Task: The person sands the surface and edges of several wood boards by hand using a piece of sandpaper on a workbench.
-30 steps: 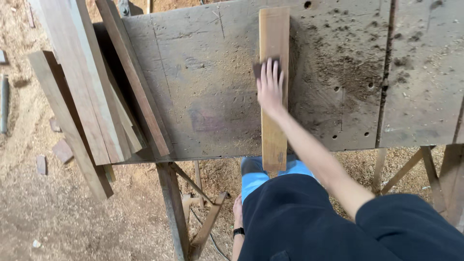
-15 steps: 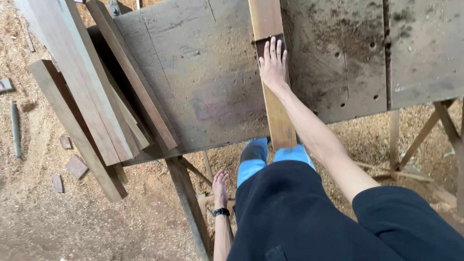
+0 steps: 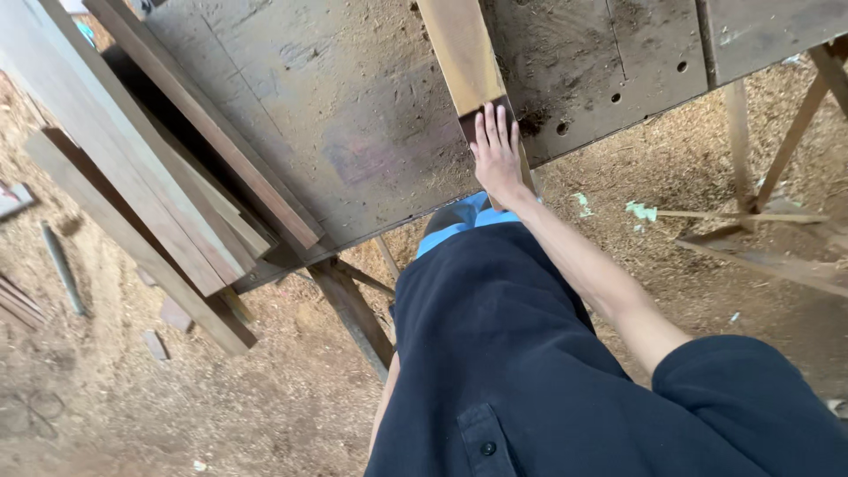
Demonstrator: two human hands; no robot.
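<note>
Plank (image 3: 461,53) flat under right hand's (image 3: 497,157) spread fingers (image 3: 491,128), on workbench (image 3: 353,115).

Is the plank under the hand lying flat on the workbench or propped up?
Flat. The plank lies with its broad face on the workbench, right hand spread on top.

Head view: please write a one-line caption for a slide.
Right hand flat on a plank lying across a dusty workbench, sawdust floor below.
</note>
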